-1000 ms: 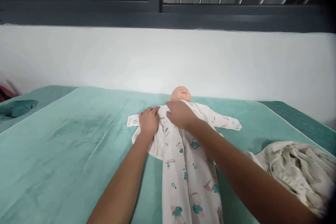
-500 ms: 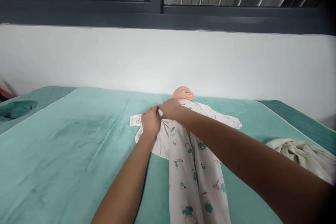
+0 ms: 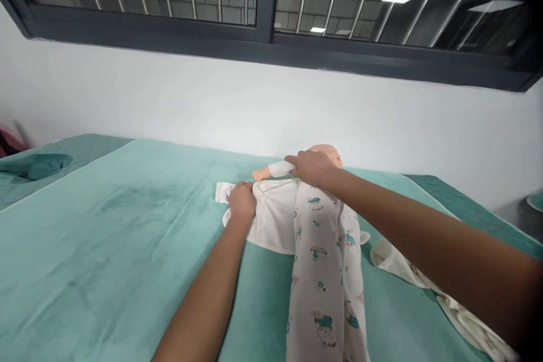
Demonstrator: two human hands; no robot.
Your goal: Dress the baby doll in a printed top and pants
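Observation:
A baby doll [image 3: 326, 150] lies near the wall, rolled toward the right, with its face turned mostly away. Its white-sleeved arm [image 3: 280, 168] points left across the bed. My right hand [image 3: 314, 168] is closed around the doll at the shoulder and upper arm, and hides its chest. White baby clothing [image 3: 317, 271] with small cartoon prints stretches down from the doll toward me, its plain inner side spread open on the left. My left hand [image 3: 242, 201] grips this clothing close to a short printed sleeve [image 3: 223, 192], just below the doll's bare hand [image 3: 261, 174].
A teal plush sheet [image 3: 127, 249] covers the bed. Crumpled whitish cloth [image 3: 458, 317] lies at the right, partly under my right forearm. Behind the bed rise a white wall [image 3: 190, 102] and a dark-framed window [image 3: 267, 0] with bars.
My right hand has moved right, away from my left hand, and the doll has rolled rightward. The doll's white-sleeved arm has come into sight. My left hand keeps hold of the clothing.

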